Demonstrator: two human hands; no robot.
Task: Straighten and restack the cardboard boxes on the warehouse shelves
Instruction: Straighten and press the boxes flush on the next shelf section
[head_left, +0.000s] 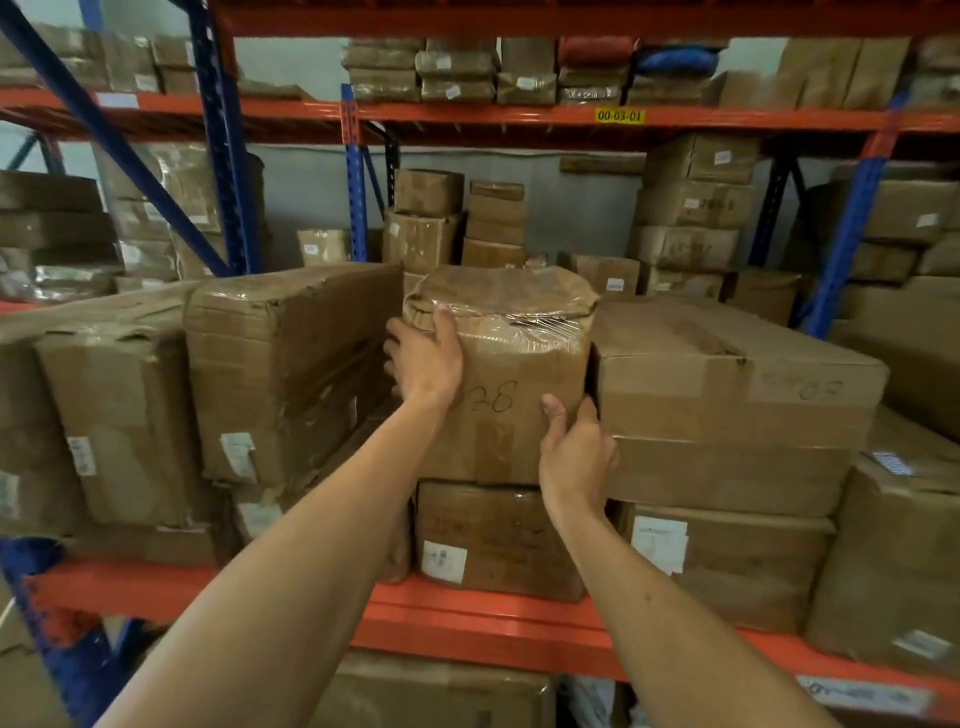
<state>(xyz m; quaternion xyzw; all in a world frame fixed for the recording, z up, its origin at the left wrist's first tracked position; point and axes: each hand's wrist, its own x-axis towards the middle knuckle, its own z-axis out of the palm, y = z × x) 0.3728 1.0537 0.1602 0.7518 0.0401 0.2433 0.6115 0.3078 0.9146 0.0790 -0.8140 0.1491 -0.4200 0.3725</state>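
A bulging cardboard box (511, 364) with "28" written on its front and plastic wrap over its top sits in the middle of the shelf, on top of a lower box (493, 540). My left hand (425, 358) grips its upper left edge, thumb on the front. My right hand (574, 452) holds its lower right corner, fingers tucked between it and the big box to the right (737, 395). A dented box (291, 364) leans close on the left.
The orange shelf beam (467, 623) runs across the front below the boxes. Blue uprights (223, 156) stand at left and right. More boxes are stacked behind (691, 208) and on the upper shelf (457, 73). Boxes crowd both sides.
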